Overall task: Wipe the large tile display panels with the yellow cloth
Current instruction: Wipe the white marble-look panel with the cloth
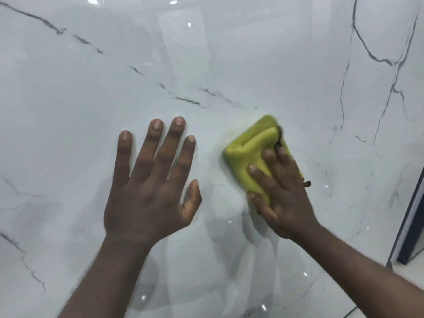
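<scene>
At the far right a dark blue upright strip [410, 226] meets pale floor [410, 280].

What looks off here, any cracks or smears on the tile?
Nothing stands out. The dark lines on the tile panel look like marble veining, not cracks. The left hand lies flat on it; the right hand holds the yellow cloth against it.
</scene>
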`<state>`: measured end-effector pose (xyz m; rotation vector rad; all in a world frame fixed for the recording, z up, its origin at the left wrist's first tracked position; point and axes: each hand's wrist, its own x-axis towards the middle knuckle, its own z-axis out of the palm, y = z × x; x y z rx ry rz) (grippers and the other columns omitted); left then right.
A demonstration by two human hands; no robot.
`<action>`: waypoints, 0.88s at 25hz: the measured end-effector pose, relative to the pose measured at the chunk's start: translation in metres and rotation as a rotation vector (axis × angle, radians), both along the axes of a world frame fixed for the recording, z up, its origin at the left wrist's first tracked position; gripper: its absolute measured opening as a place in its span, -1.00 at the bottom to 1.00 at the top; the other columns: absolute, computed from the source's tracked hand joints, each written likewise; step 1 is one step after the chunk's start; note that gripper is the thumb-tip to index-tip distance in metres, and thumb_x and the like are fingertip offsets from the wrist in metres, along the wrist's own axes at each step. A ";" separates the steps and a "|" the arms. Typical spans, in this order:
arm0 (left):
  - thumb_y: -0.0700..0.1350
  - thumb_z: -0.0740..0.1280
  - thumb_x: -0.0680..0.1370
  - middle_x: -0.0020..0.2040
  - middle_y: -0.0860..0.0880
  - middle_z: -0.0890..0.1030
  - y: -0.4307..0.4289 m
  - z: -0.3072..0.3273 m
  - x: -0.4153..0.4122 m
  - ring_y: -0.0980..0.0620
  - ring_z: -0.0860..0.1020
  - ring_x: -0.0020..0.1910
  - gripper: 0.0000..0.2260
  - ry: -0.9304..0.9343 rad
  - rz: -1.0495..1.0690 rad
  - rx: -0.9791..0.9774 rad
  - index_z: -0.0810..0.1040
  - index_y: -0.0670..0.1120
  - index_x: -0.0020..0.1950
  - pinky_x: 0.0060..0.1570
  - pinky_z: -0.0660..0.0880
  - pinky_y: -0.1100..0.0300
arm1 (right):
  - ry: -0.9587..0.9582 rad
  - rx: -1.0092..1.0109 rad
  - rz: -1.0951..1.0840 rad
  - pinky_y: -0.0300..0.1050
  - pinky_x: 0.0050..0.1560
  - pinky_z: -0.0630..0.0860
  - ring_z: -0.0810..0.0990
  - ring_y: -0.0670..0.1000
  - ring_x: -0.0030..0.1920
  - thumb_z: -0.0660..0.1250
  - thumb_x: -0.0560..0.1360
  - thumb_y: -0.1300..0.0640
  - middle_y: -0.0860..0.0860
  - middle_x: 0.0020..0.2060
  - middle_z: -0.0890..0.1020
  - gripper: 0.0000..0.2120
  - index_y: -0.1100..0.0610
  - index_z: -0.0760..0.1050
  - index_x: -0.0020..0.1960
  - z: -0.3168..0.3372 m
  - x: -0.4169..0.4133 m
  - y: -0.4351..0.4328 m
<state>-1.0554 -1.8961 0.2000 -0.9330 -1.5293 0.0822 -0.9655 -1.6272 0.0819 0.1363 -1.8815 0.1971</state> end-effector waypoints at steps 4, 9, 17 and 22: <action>0.05 0.32 0.65 0.71 -0.21 0.30 -0.001 0.002 0.001 -0.30 0.28 0.69 -0.38 -0.015 -0.016 -0.005 0.40 -0.18 0.68 0.63 0.18 -0.44 | 0.069 -1.053 -0.074 0.27 0.68 -0.11 -0.18 0.09 0.73 0.16 0.71 -0.04 -0.04 0.73 -0.12 -0.33 -0.04 -0.01 0.75 0.007 -0.010 -0.039; 0.02 0.35 0.62 0.73 -0.19 0.26 -0.012 0.014 0.007 -0.25 0.20 0.73 -0.39 -0.145 -0.118 -0.074 0.44 -0.17 0.65 0.67 0.11 -0.38 | 0.073 -0.354 0.039 0.18 0.70 -0.05 -0.07 0.16 0.73 0.28 0.68 0.04 0.05 0.72 0.01 -0.38 -0.07 0.17 0.69 0.016 -0.007 -0.062; 0.02 0.37 0.62 0.73 -0.18 0.27 -0.146 0.032 0.003 -0.23 0.24 0.72 -0.42 -0.160 -0.103 0.019 0.48 -0.18 0.62 0.69 0.07 -0.34 | -0.105 -0.020 0.086 0.31 0.68 0.01 -0.08 0.14 0.73 0.28 0.70 0.02 -0.02 0.74 0.01 -0.38 -0.10 0.16 0.71 0.067 0.000 -0.117; 0.00 0.38 0.62 0.72 -0.18 0.29 -0.212 0.035 -0.015 -0.23 0.28 0.70 -0.43 -0.143 -0.080 0.105 0.48 -0.18 0.62 0.67 0.13 -0.34 | 0.100 -0.819 -0.001 0.34 0.67 -0.01 -0.11 0.09 0.73 0.21 0.65 0.01 -0.17 0.72 -0.08 -0.31 -0.16 0.07 0.73 0.110 -0.031 -0.186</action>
